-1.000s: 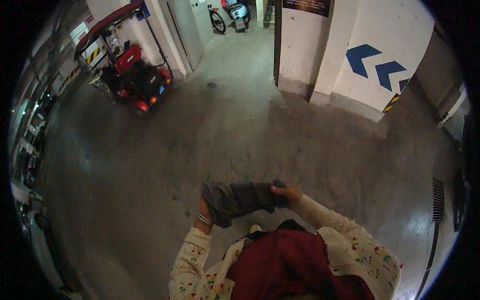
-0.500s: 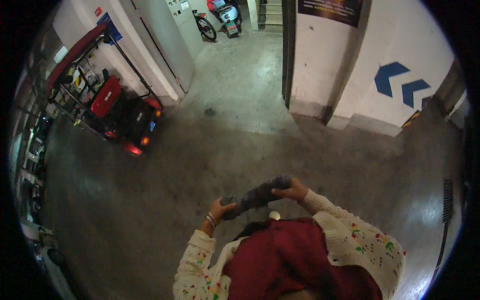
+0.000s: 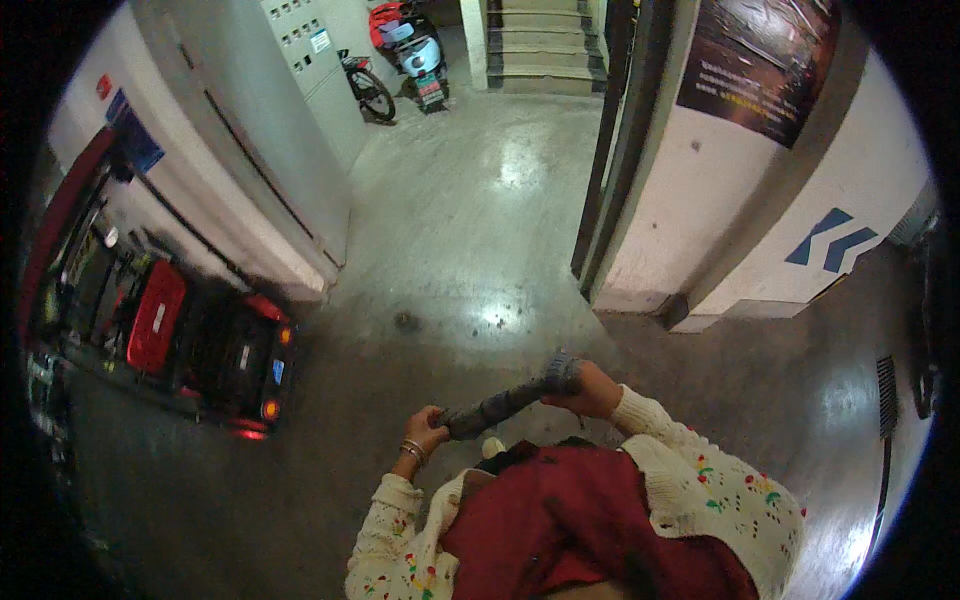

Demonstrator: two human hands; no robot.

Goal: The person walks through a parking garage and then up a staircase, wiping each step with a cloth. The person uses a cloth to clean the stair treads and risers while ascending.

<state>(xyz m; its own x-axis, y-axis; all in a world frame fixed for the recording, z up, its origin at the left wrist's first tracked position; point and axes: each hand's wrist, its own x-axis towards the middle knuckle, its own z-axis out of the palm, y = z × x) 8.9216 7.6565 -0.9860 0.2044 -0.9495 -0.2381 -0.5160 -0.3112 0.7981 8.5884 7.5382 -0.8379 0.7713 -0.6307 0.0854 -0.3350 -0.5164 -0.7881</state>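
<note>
- Draping over the person's chest at the lower edge, a dark red cloth garment (image 3: 580,520) lies between two cream knitted sleeves with coloured flecks (image 3: 700,490).
- Just beyond it, the left hand (image 3: 425,432), with bangles at the wrist, has its fingers closed around one end of a dark grey rolled-up fabric bundle (image 3: 505,402).
- The right hand (image 3: 588,390) grips the other, higher end with curled fingers, so the roll slants up to the right in front of the chest, above the glossy grey concrete floor (image 3: 450,250).
- Farther left stands a red and black small vehicle with lit tail lights (image 3: 215,345).
- A white pillar with blue arrows (image 3: 760,230) rises to the right.
- Farthest off, parked scooters (image 3: 410,50) stand near grey steps (image 3: 540,40).
</note>
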